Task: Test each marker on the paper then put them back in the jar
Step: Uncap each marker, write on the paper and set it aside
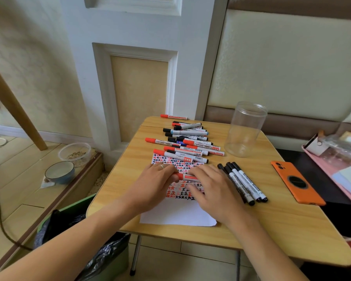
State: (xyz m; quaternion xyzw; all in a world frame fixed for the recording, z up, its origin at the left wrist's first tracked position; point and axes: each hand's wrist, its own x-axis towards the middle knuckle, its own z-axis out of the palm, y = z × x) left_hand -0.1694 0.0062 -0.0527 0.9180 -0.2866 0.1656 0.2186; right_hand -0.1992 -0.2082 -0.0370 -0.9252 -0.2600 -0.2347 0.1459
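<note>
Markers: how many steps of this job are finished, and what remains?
Done: the paper already carries many red and black marks. In hand: both hands hold a red marker. Left: the jar stands empty, the pile of markers waits.

Bare forearms; ring point(161, 166) on left-hand finger

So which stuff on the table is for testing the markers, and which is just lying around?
For the job:
red marker in both hands
paper
marker pile
four black whiteboard markers
clear jar

Lying about:
orange phone
pink tray
</note>
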